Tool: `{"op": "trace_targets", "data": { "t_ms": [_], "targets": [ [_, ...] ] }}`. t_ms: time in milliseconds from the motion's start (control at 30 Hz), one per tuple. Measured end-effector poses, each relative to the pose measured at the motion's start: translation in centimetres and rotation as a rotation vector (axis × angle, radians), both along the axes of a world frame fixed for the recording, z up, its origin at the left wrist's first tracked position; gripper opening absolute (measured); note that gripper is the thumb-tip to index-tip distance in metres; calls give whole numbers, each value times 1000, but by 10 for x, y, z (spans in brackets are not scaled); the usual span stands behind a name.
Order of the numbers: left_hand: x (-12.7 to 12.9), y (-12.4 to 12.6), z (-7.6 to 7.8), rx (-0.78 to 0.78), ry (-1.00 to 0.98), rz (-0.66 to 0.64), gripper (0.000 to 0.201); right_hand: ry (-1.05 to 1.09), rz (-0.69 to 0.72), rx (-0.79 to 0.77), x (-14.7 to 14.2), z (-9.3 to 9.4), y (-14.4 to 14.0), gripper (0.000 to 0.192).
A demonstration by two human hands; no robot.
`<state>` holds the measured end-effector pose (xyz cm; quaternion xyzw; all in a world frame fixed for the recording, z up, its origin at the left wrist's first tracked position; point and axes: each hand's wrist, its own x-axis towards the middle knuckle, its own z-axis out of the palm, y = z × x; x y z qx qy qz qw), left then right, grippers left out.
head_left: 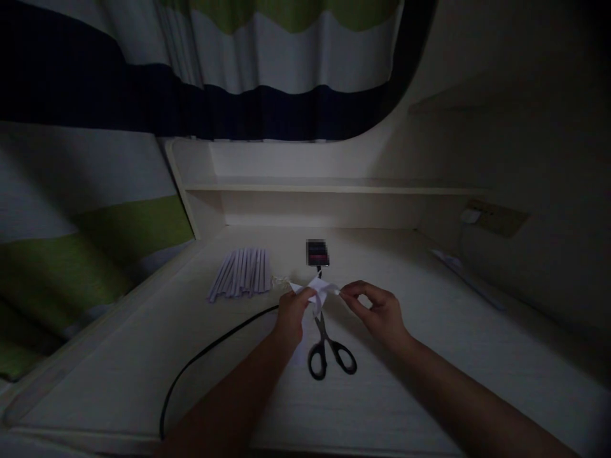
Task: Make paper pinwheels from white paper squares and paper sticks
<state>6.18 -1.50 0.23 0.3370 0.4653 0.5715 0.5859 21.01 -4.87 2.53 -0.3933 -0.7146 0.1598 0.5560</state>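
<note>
Item 1 — paper [319, 287]: small white folded piece, held up above the desk [429, 381] between your two hands, just beyond the scissors.

Item 2 — left hand [292, 316]: your fingers are closed together on the paper's left end, pinching it.

Item 3 — right hand [377, 310]: thumb and forefinger are pinched on the paper's right tip, other fingers curled.

Item 4 — scissors [327, 350]: black handles, blades together, lying flat on the desk below the paper, tips pointing toward it, touching neither hand.

Item 5 — strips [241, 273]: a row of pale paper strips side by side, left of your hands and apart from them.

Item 6 — cable [205, 356]: black, curving across the desk from the near edge toward your left hand.

Item 7 — device [317, 252]: small dark box behind the paper; its face is blurred.

Risks, as judged: pull your hands apart too hard and the thin paper may tear at the fold; the dim light makes a crooked crease likely; your left wrist sits close to the cable and could drag it.

Writing: none legible; no brand or label can be read anywhere in view
</note>
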Motion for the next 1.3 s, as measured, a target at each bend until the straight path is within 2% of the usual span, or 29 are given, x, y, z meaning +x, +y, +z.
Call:
{"op": "trace_targets", "data": {
  "t_ms": [167,333,500,633,800,1167,1300],
  "targets": [
    [6,-6,1,15,25,-75,10,-139,3,210,4,-6,4,8],
    [11,-11,3,36,53,-100,12,-179,-49,232,5,-8,7,8],
    [13,-14,2,104,69,-126,15,-200,-39,276,5,-12,9,7],
    [13,-16,3,100,60,-135,15,-213,-41,295,5,-12,9,8],
    [13,-16,4,83,77,-117,15,-267,-88,317,5,-12,8,6],
    [10,-18,4,278,345,-17,18,-457,-170,457,4,-13,0,5],
    [9,-16,1,290,400,0,23,-485,-184,467,3,-12,-1,5]
  ]
}}
